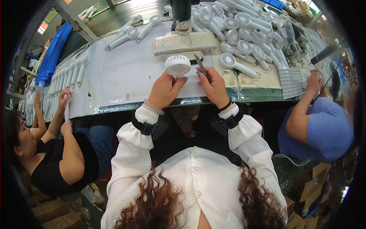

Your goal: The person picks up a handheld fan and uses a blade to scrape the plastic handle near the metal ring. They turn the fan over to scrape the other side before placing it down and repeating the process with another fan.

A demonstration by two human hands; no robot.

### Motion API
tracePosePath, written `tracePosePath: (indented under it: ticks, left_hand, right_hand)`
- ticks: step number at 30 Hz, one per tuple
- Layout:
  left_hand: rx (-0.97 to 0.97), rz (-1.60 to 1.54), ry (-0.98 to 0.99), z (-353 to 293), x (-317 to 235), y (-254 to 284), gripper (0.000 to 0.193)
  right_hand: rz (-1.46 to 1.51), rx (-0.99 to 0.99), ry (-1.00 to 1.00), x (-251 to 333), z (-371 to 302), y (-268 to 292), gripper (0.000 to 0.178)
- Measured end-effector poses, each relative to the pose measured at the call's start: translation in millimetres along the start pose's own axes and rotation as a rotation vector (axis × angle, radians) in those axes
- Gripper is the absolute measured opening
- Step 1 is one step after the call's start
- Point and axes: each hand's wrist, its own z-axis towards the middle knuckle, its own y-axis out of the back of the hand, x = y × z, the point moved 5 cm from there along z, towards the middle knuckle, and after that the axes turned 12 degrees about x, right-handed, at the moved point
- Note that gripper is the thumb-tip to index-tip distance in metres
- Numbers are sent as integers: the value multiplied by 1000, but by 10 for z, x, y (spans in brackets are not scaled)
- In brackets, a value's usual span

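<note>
My left hand point(162, 89) is closed around a white handheld fan point(178, 66), its round grille head up and its handle mostly hidden by my fingers. In my right hand point(215, 87) is a slim grey utility knife point(200, 65), its pointed tip angled up and away from me beside the fan head. Knife and fan are apart. Just beyond both hands, a cream-wrapped block point(185, 43) stands across the table under a dark vertical post point(180, 10). A single white fan point(238, 65) lies to the right of my right hand.
A big pile of white fans point(244, 34) covers the table's far right. Others lie at the far left, with a row of fans point(70, 75) nearer the left co-worker point(70, 152). A patterned sheet point(290, 82) lies near the right co-worker point(318, 126). The green table edge point(152, 105) runs before me.
</note>
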Motion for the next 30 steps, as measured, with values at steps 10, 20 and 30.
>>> tracePosePath:
  ticks: [10,20,30]
  left_hand:
    - [61,55,10,-69,-128,49,43]
    - [-25,25,-348,-228,-116,-4,43]
    - [-235,203,-381,-640,-435,29,38]
  right_hand:
    - [-16,7,5,-6,-25,8,24]
    - [-39,57,-22,20,27,13,21]
    - [307,297,-480,105,125,-524,21]
